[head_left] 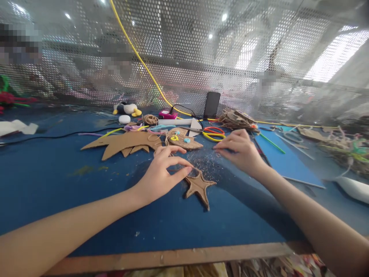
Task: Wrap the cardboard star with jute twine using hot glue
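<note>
Left hand (164, 173) pinching star (198, 186) at upper tip, just right of palm. Right hand (238, 150) fingers narrowed; contents unclear. Best: keep twine (196, 168) snug along edge.

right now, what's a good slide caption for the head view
Left hand pinching twine at a star, right hand near the scissors.

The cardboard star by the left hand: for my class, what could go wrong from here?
The left hand is at the cardboard star's upper tip, so a hard tug there might bend that narrow point or loosen the cord along its edge. Pale specks scattered on the table just beyond it could stick to it. The scissors lie close to the right hand; a careless sweep may knock them.
</note>
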The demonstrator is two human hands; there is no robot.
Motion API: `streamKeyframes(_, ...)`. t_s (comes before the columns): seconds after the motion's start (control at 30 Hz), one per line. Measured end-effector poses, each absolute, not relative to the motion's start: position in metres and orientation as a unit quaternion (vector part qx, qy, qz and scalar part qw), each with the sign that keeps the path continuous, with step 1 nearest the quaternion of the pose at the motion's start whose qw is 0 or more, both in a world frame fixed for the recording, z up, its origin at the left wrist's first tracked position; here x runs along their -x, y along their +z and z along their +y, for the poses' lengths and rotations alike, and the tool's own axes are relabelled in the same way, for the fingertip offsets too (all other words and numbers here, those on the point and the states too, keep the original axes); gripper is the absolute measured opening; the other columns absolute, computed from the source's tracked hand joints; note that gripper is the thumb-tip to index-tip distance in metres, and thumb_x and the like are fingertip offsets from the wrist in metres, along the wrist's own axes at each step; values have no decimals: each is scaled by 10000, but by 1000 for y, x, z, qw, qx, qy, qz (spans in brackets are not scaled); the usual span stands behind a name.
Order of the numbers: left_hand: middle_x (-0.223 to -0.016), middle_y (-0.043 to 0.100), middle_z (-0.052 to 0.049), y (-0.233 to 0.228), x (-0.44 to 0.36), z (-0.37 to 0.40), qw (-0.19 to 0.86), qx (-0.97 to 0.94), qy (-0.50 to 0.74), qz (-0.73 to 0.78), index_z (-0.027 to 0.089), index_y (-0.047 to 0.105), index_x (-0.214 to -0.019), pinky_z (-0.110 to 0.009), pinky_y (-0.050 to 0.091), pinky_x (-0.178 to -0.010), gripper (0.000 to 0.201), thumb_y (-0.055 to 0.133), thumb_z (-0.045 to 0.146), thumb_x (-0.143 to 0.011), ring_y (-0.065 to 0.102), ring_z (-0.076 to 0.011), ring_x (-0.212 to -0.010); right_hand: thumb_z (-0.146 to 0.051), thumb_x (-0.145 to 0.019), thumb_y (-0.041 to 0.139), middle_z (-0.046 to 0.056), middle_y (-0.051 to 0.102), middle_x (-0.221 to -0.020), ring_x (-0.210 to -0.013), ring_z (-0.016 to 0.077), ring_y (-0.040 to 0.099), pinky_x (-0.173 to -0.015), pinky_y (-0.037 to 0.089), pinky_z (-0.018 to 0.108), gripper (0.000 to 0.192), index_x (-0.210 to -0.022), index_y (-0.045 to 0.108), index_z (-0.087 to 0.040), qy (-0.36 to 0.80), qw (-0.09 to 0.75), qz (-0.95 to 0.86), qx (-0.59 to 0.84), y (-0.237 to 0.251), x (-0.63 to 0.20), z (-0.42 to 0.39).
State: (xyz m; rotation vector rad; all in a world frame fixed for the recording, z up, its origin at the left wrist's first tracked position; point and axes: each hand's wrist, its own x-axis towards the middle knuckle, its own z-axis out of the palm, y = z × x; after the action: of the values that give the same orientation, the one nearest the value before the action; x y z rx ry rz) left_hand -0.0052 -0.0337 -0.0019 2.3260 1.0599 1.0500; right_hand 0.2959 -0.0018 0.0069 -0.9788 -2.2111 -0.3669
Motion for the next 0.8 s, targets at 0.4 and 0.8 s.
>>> streamKeyframes(0.4,-1427,505,-89,-8,4,-40,59,-858,401,316,239,709,-1111,-501,388,-1111,198,645,209,-926,438,-294,-1296,-183,-964,628,31,764,-995,-942,185,644,-885,522,384,143,-1004,752,-242,37,440,-829,343,0,-237,-42)
streamKeyframes(0.8,-1476,495,-132,-14,14,-33,35,-932,225,282,187,717,-991,-643,362,-1091,157,602,268,-921,346,-393,-1340,-225,-1021,504,34,759,-984,-931,163,698,-873,547,367,307,-1290,653,-243,40,496,-762,414,-1,-261,-23)
